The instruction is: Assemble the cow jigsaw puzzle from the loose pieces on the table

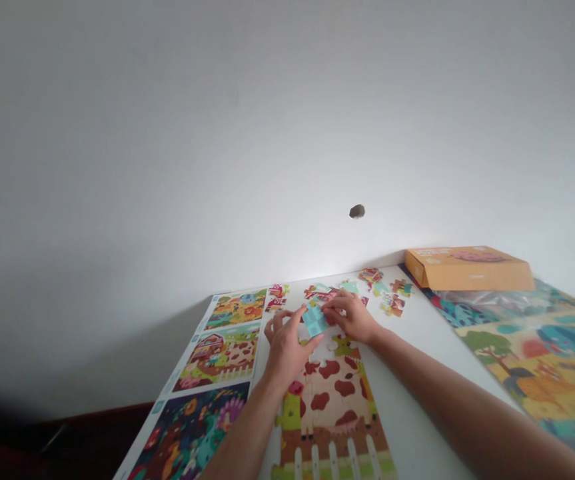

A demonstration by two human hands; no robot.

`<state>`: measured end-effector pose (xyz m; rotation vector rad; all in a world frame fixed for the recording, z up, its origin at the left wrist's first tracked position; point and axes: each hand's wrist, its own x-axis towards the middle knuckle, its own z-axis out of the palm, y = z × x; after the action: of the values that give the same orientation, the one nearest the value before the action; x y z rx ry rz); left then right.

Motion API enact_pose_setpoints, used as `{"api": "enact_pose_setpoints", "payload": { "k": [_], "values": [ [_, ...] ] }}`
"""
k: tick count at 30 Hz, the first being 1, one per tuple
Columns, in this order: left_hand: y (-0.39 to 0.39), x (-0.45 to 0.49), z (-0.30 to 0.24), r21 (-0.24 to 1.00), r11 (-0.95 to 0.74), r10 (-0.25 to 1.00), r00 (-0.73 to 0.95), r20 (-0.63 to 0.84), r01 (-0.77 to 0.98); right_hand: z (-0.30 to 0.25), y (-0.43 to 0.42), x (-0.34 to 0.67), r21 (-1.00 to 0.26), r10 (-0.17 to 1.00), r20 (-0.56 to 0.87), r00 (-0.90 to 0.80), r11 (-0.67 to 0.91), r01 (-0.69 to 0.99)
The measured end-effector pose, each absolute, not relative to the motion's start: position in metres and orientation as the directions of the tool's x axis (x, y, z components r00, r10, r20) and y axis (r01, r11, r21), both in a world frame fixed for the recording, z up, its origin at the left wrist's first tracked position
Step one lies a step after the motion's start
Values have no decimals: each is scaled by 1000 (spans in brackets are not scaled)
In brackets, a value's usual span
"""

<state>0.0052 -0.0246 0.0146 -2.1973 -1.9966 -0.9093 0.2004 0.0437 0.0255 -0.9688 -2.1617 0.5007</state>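
Gripping a teal jigsaw piece (pixel 314 319) between thumb and fingers, the left hand (pixel 286 350) sat nearest; the right hand (pixel 350 316) touched its far corner with curled fingertips, grip unclear. Piece lay long axis toward the right hand, just above the cow-spotted puzzle (pixel 330 407) on the tabletop (pixel 412 433).

The white desk (pixel 417 413) holds a cow puzzle (pixel 330 407), loose pieces (pixel 392 297), a picture sheet (pixel 217 353), a poster (pixel 532 353) and an orange box (pixel 470 269).
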Motion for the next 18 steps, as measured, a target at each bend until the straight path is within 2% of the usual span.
{"api": "enact_pose_setpoints", "payload": {
  "k": [3,5,10,15,18],
  "values": [
    [-24,5,14,358,-146,896,-30,443,922,21,47,203,-586,767,453,-454,640,497],
    [-25,5,15,360,-151,888,-34,458,921,20,46,202,-556,728,471,-498,683,473],
    [-26,5,21,376,-205,872,-6,489,904,25,40,200,-400,608,540,-582,794,459],
    [-30,7,29,458,-211,861,-58,505,863,32,38,202,-197,535,572,-622,825,529],
    [-31,7,30,493,-297,860,4,511,818,32,37,202,-179,540,550,-637,821,542]
  ]
}}
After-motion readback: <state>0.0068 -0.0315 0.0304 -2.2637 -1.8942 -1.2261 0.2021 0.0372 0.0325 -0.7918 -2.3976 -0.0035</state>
